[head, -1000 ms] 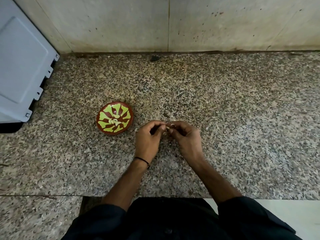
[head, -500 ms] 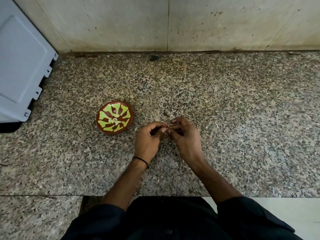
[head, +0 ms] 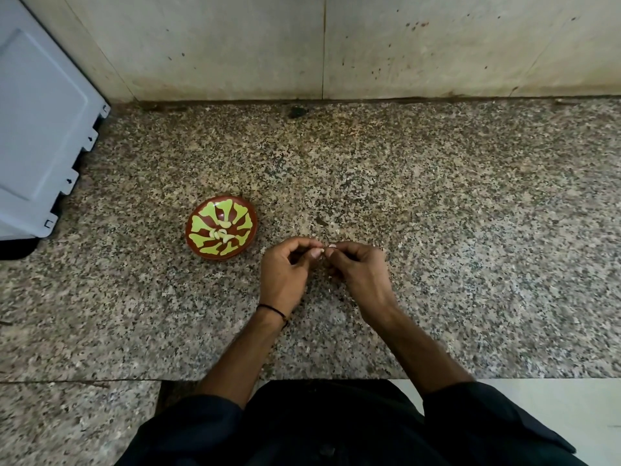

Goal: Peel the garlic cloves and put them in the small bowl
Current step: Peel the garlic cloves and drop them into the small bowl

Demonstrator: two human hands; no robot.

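Head view looks down on a speckled granite tabletop (head: 453, 230) that meets a pale wall (head: 437, 45) at the back. Both hands are held together a little above the stone, near the middle. The left hand (head: 285, 274) has its fingers curled, and the thumb and first finger pinch a small pale piece, which seems to be a garlic clove (head: 323, 251). The right hand (head: 359, 274) is also curled, and its fingertips grip the same piece from the other side. The piece is too small to say whether skin is on it. A thin black band (head: 273, 309) sits on the left wrist. The small bowl (head: 198, 245), red-brown with a yellow-green pattern, stands on the tabletop just to the left of the left hand, not touching it. Several peeled cloves (head: 220, 234) lie in its middle. A grey plastic panel (head: 33, 129) leans at the far left.
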